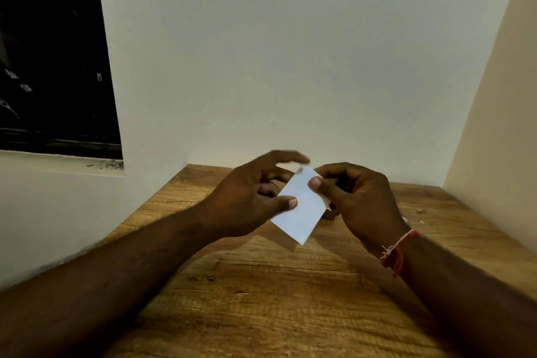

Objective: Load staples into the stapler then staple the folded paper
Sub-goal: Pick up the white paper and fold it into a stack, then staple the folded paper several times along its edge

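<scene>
A folded white paper (300,209) is held tilted above the wooden table (261,299). My right hand (357,200) pinches the paper's upper right edge between thumb and fingers. My left hand (250,197) touches the paper's left edge with the thumb on top; its blurred index finger arches over the paper's far corner. A small dark object shows just under the paper's right edge, mostly hidden behind the paper and my right hand; I cannot tell whether it is the stapler. No staples are visible.
The table stands in a corner between a white back wall (290,67) and a beige side wall (499,125). A dark window (52,52) with a sill is at the left. Small bits (419,211) lie on the table's far right.
</scene>
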Tool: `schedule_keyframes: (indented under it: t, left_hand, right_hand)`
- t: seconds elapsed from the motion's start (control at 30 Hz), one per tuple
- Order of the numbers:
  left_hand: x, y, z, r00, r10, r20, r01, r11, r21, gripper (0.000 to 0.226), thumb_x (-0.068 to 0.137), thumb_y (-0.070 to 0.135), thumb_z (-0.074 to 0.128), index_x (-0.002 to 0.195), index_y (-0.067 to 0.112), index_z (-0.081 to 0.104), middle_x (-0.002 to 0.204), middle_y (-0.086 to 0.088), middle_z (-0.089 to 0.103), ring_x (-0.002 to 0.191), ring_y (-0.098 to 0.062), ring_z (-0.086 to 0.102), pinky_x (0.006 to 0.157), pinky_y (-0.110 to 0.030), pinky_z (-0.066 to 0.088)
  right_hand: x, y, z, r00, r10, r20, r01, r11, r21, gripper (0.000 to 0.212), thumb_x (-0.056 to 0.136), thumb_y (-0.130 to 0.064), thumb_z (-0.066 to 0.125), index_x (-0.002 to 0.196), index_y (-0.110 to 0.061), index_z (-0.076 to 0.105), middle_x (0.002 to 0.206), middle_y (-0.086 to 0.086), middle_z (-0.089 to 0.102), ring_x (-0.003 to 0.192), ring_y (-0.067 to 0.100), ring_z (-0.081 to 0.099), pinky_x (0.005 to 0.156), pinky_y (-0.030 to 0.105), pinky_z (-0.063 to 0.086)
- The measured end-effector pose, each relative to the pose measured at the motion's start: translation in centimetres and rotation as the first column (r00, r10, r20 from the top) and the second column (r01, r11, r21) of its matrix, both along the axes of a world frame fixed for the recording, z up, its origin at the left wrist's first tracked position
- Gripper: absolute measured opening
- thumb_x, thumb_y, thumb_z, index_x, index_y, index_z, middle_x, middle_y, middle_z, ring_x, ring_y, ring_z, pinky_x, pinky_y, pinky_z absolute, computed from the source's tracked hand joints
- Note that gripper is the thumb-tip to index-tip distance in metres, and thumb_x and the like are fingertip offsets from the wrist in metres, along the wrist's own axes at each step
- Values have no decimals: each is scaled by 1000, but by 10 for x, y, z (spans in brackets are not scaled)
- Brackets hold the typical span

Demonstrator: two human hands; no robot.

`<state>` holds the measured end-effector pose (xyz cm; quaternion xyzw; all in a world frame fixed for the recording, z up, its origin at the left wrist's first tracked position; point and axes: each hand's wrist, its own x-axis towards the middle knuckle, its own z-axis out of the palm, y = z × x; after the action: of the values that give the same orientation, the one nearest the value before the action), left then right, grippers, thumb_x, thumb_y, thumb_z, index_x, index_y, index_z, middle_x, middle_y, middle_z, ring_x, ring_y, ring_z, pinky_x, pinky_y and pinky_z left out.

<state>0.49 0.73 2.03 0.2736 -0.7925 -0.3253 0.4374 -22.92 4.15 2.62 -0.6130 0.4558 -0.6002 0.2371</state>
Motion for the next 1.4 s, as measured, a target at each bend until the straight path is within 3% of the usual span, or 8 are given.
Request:
schedule_keyframes:
  t: [0.13,0.23,0.5,0.63,0.77,0.87,1.13,1.4]
  left_hand:
    - [1,-6,-8,994,96,44,-98,994,42,30,97,13,84,116,35,85,103,21,82,89,2,75,76,-18,56]
    - [8,-16,-9,980,149,-133,-128,980,152,25,94,13,88,114,28,84,116,6,83,96,-9,82,73,-23,62]
    - [21,-32,-13,929,266,-259,-207,950,233,29,87,11,94,108,26,83,128,-4,77,106,-27,78,71,-35,68]
    - [16,-32,-18,936,247,-250,-178,947,268,36,88,11,93,114,35,86,126,1,80,104,-24,81,78,-36,70]
    - [17,-31,-17,926,223,-305,-113,934,340,39,88,7,92,116,33,86,129,-2,80,106,-26,80,80,-39,70]
    - [18,-31,-14,906,171,-387,-3,918,397,40,90,3,88,122,25,85,133,-6,78,107,-29,79,82,-41,70]
    - [14,-25,-7,846,187,-499,101,864,494,35,76,19,91,110,19,84,115,-8,84,91,-25,80,69,-34,67]
    - [9,-9,-7,933,228,-279,-197,971,136,32,82,14,96,108,29,87,117,13,84,104,-9,80,76,-24,65]
  right_hand:
    - [-5,-8,-6,997,-17,70,15,1000,26,11,102,-21,75,104,-17,85,83,3,80,63,4,67,61,28,56]
    - [-21,-22,-12,980,-152,-132,159,986,44,10,102,-33,76,108,-28,83,93,-5,83,84,5,73,86,39,61]
    - [-11,-32,-30,732,-58,-679,221,963,155,51,93,-33,85,140,-39,67,127,-14,71,110,6,62,95,24,46]
    - [-9,-32,-30,720,-91,-688,227,968,110,47,101,-17,75,141,-39,67,119,-11,72,108,7,64,95,25,51]
    - [-11,-28,-27,991,60,-119,-20,950,313,30,113,-18,58,135,-30,73,89,3,71,77,13,65,73,36,56]
    - [-8,-22,-19,935,268,232,-340,864,372,21,108,-23,66,125,-20,78,77,-1,54,64,12,51,61,30,42]
    - [8,-4,-12,891,404,207,-452,827,333,45,100,-38,67,132,-6,67,90,6,73,57,13,48,53,28,39]
    - [1,-6,-14,906,398,147,-424,856,294,30,105,-28,68,121,-3,74,111,14,82,68,16,61,63,31,53]
